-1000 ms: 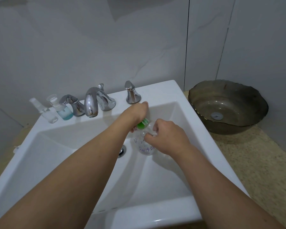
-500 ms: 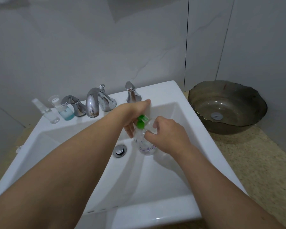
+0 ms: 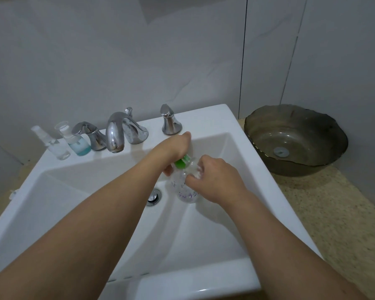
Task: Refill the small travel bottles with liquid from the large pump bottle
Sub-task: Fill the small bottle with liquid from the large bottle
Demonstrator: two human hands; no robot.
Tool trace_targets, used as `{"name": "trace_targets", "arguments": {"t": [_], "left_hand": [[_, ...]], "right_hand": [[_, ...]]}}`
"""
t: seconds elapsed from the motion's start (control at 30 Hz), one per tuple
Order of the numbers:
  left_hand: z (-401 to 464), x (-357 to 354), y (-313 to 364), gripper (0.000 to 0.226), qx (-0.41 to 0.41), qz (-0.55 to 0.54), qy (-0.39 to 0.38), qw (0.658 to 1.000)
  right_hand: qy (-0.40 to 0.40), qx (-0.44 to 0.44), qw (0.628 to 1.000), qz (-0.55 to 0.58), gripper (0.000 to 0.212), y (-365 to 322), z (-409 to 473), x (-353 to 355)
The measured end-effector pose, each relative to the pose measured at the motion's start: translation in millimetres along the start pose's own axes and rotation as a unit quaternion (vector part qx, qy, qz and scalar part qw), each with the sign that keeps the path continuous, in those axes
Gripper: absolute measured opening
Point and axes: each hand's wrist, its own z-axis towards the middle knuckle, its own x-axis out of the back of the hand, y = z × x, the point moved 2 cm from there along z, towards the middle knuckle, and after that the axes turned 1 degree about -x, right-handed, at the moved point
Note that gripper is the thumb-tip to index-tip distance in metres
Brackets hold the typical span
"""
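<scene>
Large pump bottle: clear plastic with purple and green print, green pump top; held over the basin right of centre frame, just right of the drain.
Left hand: reaches in from lower left; fingers curled down round the green pump top, grasping it.
Right hand: reaches in from lower right; fingers curled round the bottle's shoulder and neck, gripping it.
Small travel bottles: two, on the sink ledge at left of frame, left of the tap handles. Clear spray bottle stands farthest left, leaning slightly; pump bottle with blue liquid stands just beside it, clear cap on top.
Sink: white, rectangular, fills the lower centre.
Drain: chrome, centre of basin.
Faucet: chrome spout on the back ledge, with a left handle and a right handle.
Glass bowl: dark, wavy rim, on the speckled counter at right of frame.
Wall: pale grey tiles, upper frame.
</scene>
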Motion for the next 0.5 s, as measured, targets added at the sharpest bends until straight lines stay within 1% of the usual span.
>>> {"name": "trace_targets", "arguments": {"t": [0.07,0.17,0.33,0.5], "left_hand": [[-2.0,-3.5,1.1,0.052,0.001,-0.023,0.025,0.999],[-3.3,-4.1,1.1,0.043,0.003,-0.043,0.031,0.999],[-2.2,-3.3,-0.8,0.051,-0.011,-0.018,0.029,0.999],[-1.9,-2.9,-1.2,0.055,-0.009,-0.022,0.023,0.999]], "right_hand": [[-0.007,-0.009,1.0,0.007,0.032,1.3,0.8,-0.4],[-0.006,-0.01,1.0,0.014,0.032,0.6,0.2,0.3],[-0.006,-0.011,1.0,0.008,0.033,0.2,0.1,-0.6],[-0.006,-0.005,1.0,-0.001,0.035,1.7,1.6,-1.4]]}}
